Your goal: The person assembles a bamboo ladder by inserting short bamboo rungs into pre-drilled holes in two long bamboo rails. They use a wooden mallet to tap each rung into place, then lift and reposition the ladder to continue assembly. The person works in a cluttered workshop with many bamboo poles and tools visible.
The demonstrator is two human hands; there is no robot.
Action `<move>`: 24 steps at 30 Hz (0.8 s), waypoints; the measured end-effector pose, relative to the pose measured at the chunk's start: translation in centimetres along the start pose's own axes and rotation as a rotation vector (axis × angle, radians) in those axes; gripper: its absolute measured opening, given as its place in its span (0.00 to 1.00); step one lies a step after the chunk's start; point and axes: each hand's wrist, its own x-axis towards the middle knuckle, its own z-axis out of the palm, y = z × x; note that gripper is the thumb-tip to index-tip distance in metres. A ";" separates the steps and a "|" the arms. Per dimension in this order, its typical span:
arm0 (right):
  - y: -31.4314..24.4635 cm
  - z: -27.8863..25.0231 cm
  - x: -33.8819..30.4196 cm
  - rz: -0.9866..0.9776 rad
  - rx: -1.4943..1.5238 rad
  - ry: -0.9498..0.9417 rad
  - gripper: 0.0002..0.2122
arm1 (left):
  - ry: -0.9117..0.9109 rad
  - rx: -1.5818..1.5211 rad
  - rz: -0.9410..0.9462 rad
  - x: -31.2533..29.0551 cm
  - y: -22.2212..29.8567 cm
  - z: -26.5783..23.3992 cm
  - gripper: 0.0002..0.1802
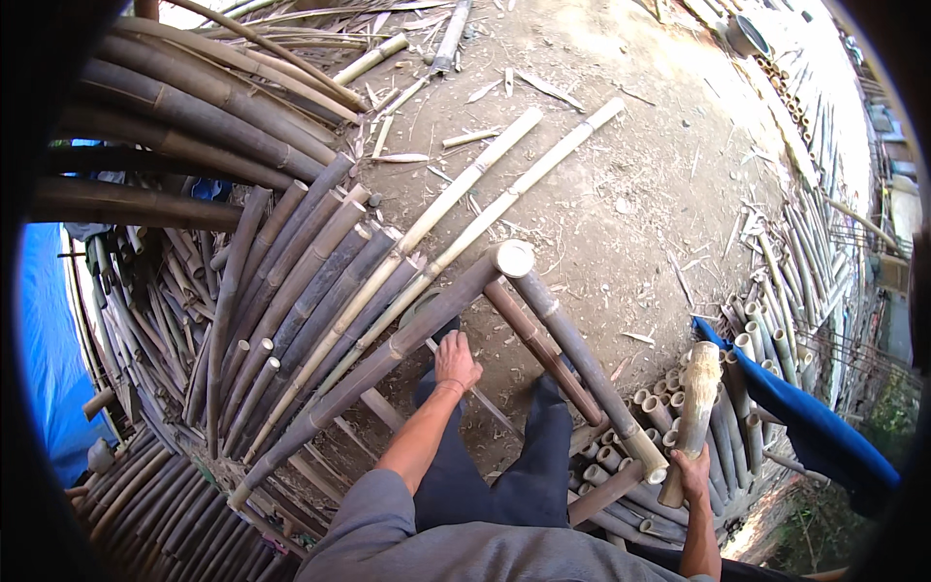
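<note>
My left hand (456,363) is closed beside a dark, slanting bamboo pole (378,364). A long, narrow, pale strip (495,412) runs past its fingers; its kind is unclear. In my right hand (692,472), a short, thick wooden club (696,403) stands nearly upright, its top pale and rough. The slanting pole meets another bamboo pole (582,354) at a pale cut end (514,258), forming a frame around my legs. Between them runs a reddish-brown crossbar (543,351). Two slim, pale bamboo poles (465,184) (553,155) stretch outward to the left of this peak.
Dark bamboo poles (194,92) are piled at the left, with short cut lengths (116,509) stacked below. More cut bamboo (659,403) lies by my right hand, near a blue cloth (805,412). Chips litter the dirt floor (601,213). A dark bucket (748,37) stands far right.
</note>
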 end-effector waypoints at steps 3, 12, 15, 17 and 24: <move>-3.4 5.6 6.4 -0.165 -0.114 0.022 0.29 | -0.082 0.060 -0.149 4.3 -5.9 -3.2 0.48; -19.6 25.8 30.6 -0.478 -0.495 -0.250 0.42 | -0.323 -0.227 0.027 20.5 -3.5 -0.7 0.65; -24.1 30.5 33.7 -0.480 -0.557 -0.300 0.40 | -0.407 -0.255 0.065 23.4 -2.9 0.9 0.57; -25.8 32.3 35.3 -0.371 -0.331 -0.292 0.35 | -0.414 -0.251 0.100 24.5 -2.5 1.1 0.52; -24.7 37.6 32.8 -0.448 -0.787 -0.653 0.45 | -0.337 -0.263 0.146 24.4 -3.0 2.1 0.43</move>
